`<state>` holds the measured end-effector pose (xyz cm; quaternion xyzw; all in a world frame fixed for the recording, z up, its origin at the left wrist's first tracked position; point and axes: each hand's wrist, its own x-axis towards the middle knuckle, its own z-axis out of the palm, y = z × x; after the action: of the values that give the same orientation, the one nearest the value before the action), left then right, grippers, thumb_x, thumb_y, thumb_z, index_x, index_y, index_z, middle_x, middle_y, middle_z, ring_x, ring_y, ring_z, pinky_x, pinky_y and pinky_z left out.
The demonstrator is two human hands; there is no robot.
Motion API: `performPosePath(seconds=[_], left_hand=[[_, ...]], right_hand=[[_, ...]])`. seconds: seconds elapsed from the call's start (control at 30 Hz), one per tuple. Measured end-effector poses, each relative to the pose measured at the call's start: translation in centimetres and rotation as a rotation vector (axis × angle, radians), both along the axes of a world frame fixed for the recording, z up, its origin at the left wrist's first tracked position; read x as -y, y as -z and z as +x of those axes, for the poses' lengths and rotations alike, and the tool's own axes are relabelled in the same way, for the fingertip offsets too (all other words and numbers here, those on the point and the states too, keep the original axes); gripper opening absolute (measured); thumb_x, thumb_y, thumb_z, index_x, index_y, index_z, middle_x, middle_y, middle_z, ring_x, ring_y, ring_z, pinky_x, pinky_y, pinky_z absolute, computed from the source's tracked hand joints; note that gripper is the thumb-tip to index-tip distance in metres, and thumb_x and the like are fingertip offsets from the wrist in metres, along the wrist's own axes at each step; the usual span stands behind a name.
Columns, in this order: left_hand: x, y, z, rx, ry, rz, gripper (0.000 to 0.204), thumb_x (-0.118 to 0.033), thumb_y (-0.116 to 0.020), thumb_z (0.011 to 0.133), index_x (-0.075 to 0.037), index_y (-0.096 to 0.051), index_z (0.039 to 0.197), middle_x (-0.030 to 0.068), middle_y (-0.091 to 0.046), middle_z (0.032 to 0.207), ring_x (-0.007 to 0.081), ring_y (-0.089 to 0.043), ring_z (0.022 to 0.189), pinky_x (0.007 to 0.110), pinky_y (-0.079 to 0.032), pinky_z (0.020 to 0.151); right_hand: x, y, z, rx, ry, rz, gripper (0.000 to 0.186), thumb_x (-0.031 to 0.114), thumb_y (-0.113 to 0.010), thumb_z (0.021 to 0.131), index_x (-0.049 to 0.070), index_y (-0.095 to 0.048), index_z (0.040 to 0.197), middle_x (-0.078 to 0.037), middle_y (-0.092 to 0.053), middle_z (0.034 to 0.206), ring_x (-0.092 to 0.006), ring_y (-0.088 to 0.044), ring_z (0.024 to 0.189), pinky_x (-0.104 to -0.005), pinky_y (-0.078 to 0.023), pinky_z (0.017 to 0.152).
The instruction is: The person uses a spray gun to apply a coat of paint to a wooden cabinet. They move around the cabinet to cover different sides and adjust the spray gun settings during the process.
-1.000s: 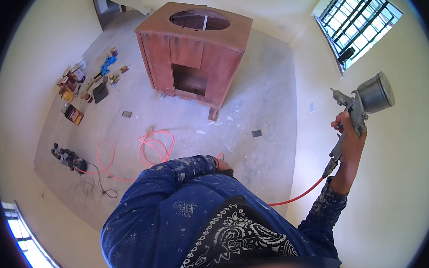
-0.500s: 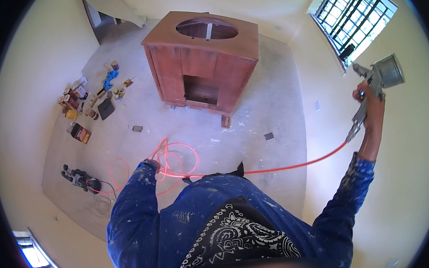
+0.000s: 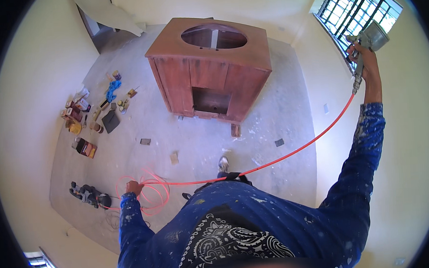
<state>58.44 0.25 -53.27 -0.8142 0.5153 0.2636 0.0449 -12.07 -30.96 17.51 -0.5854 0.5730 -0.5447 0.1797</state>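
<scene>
Raised at the far right, my right hand (image 3: 365, 57) grips a spray gun (image 3: 359, 68) by its handle, and a metal cup (image 3: 376, 35) sits on the gun. From the gun's lower end a red air hose (image 3: 302, 149) sags across in front of my waist to my left hand (image 3: 135, 187). That hand is closed round the hose, beside its loose coils (image 3: 156, 205). Ahead stands a reddish-brown wooden cabinet (image 3: 173, 90) with an oval cutout in its top and a square opening low in its front.
A black-and-grey compressor-like machine (image 3: 89, 196) sits on the floor at left. Beyond it lie cans and boxes (image 3: 72, 112), a blue cloth (image 3: 111, 91) and a dark flat sheet (image 3: 110, 121). Dark pads (image 3: 279, 142) lie on the floor. A barred window (image 3: 358, 10) is at upper right.
My right hand has lifted the spray gun farther up and slightly left. My left hand has moved left and down with the hose, shifting its coils. One shoe now shows before my waist.
</scene>
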Motion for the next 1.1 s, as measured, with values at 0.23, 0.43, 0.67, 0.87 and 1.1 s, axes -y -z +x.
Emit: performPosePath(seconds=[0.23,0.43,0.67,0.87,1.1], left_hand=[[8.5,-3.3,-0.7,-0.289,-0.433,-0.351,0.05,-0.045,-0.071,0.083,0.002,-0.069,0.065,0.0147,-0.065,0.061,0.027,-0.063,0.059,0.045,-0.05,0.065],[16.9,-10.5,-1.1,-0.873,-0.294,-0.03,0.036,-0.035,-0.078,0.08,-0.004,-0.064,0.066,0.0013,-0.055,0.058,0.0156,-0.05,0.053,0.034,-0.042,0.056],[21.4,-15.8,0.8,-1.781,-0.267,-0.31,0.034,-0.036,-0.078,0.084,-0.006,-0.066,0.09,-0.0008,-0.054,0.072,0.0129,-0.047,0.068,0.029,-0.037,0.064],[26.9,-13.5,2.7,-1.725,-0.477,-0.503,0.045,-0.052,-0.071,0.087,-0.008,-0.066,0.09,0.0018,-0.06,0.077,0.0152,-0.051,0.069,0.031,-0.042,0.066],[34.3,-9.7,9.1,-1.513,-0.531,-0.342,0.046,-0.05,-0.065,0.094,-0.005,-0.065,0.087,0.0016,-0.058,0.07,0.0126,-0.051,0.061,0.028,-0.043,0.06]], right_hand=[[15.9,3.0,-0.6,-0.15,-0.06,0.004,0.015,0.018,-0.067,0.09,0.006,-0.059,0.095,-0.002,-0.056,0.071,-0.0122,-0.057,0.055,-0.0283,-0.044,0.048],[27.5,3.9,3.0,-0.147,-0.091,0.114,0.021,0.024,-0.07,0.09,0.005,-0.06,0.093,-0.002,-0.058,0.07,-0.0108,-0.055,0.054,-0.0288,-0.045,0.048],[34.8,4.3,5.5,-0.006,-0.16,0.187,0.019,0.024,-0.07,0.091,0.007,-0.062,0.09,-0.001,-0.059,0.07,-0.0115,-0.056,0.056,-0.0299,-0.051,0.052],[40.2,5.4,5.3,-0.146,0.08,0.197,0.018,0.023,-0.069,0.089,0.006,-0.063,0.086,-0.001,-0.057,0.066,-0.0114,-0.053,0.05,-0.0295,-0.046,0.046],[41.7,6.7,13.2,-0.165,-0.028,0.199,0.021,0.024,-0.07,0.09,0.006,-0.064,0.083,-0.001,-0.057,0.065,-0.0107,-0.054,0.051,-0.0285,-0.046,0.046]])
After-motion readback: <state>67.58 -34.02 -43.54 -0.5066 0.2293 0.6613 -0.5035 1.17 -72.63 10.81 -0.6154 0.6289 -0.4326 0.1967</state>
